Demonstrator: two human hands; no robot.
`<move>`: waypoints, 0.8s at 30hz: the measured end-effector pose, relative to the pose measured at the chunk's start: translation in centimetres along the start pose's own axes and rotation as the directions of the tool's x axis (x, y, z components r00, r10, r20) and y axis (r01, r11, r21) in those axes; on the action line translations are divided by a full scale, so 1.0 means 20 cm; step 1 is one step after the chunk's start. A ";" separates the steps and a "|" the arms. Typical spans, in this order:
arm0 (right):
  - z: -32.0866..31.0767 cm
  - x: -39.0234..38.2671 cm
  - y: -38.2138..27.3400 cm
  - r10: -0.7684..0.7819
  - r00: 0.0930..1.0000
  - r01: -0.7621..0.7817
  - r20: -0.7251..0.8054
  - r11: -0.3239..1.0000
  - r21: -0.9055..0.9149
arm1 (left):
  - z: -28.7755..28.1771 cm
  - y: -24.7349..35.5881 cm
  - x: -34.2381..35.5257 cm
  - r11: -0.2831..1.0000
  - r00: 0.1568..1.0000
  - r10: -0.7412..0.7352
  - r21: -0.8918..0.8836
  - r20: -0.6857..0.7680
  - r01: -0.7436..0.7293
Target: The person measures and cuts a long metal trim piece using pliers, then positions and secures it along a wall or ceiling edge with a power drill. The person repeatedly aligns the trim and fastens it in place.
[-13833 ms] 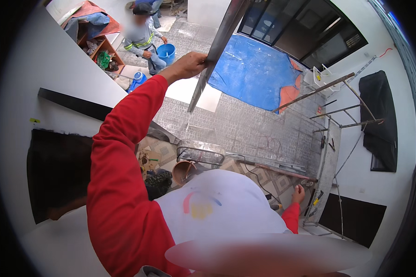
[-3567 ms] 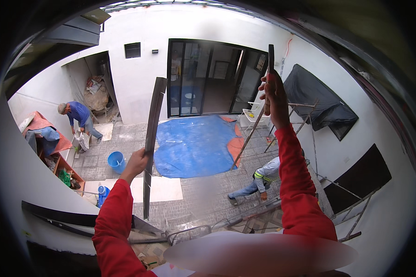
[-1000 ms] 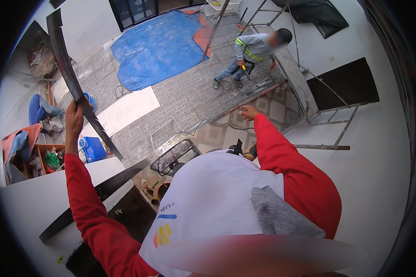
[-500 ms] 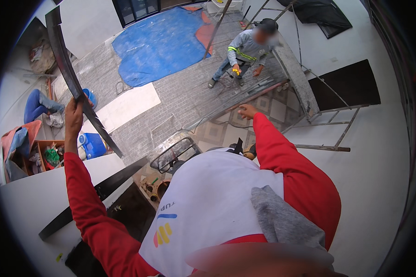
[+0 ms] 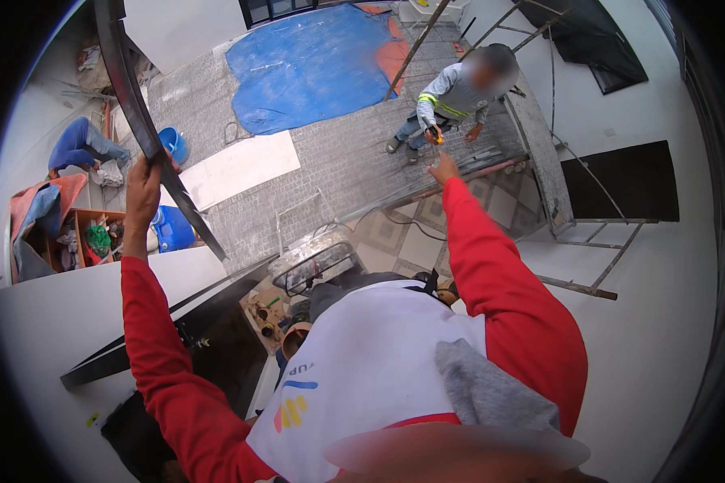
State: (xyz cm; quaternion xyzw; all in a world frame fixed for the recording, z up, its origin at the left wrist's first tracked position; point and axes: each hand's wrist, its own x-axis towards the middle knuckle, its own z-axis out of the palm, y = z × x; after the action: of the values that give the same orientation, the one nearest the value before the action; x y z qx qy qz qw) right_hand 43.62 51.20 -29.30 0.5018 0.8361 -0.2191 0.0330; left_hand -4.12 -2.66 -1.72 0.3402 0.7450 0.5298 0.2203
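A long dark metal strip [image 5: 129, 84] slants at your left side, with your left hand [image 5: 143, 193] closed around its lower part. Your right hand [image 5: 443, 170] stretches out empty, fingers partly extended, toward a co-worker [image 5: 457, 95] who grips a yellow tool [image 5: 437, 138]. Past the strip stands a blue bucket [image 5: 174, 143]; farther off, a blue tarp [image 5: 310, 72] covers paving [image 5: 342, 165].
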 end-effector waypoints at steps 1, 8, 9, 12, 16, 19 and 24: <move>-0.04 0.01 -0.05 0.020 1.000 -0.021 -0.019 1.000 -0.017 | 0.00 0.01 0.00 0.999 0.999 0.022 -0.023 0.024 -0.022; -0.19 0.17 -0.25 0.026 0.984 -0.032 -0.173 0.999 -0.030 | 0.04 0.06 -0.03 1.000 1.000 -0.018 -0.020 -0.015 0.018; -0.19 0.20 -0.25 -0.032 0.983 0.022 -0.182 0.998 -0.052 | 0.05 0.07 -0.03 0.999 0.999 -0.038 -0.009 -0.012 0.038; -0.18 0.26 -0.29 -0.090 0.992 0.084 -0.086 0.994 -0.064 | 0.06 0.08 -0.03 0.999 0.999 -0.044 -0.010 -0.009 0.044; -0.14 0.27 -0.38 -0.127 0.989 0.117 -0.071 0.984 -0.132 | 0.07 0.10 -0.04 0.997 0.997 -0.075 0.005 -0.013 0.075; -0.15 0.23 -0.47 -0.185 0.964 0.165 -0.193 0.979 -0.117 | 0.09 0.13 -0.06 0.989 0.998 -0.045 0.139 -0.050 0.051; -0.30 0.11 -0.61 -0.338 0.903 0.320 -0.265 0.941 -0.110 | 0.12 0.18 -0.07 0.986 0.991 -0.053 0.151 -0.120 0.071</move>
State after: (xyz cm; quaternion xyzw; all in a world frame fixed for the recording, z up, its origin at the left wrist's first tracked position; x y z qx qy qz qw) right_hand 33.10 50.55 -20.44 0.3779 0.9116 -0.1215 -0.1070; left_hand -0.52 -1.47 0.80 0.3016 0.8058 0.4818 0.1662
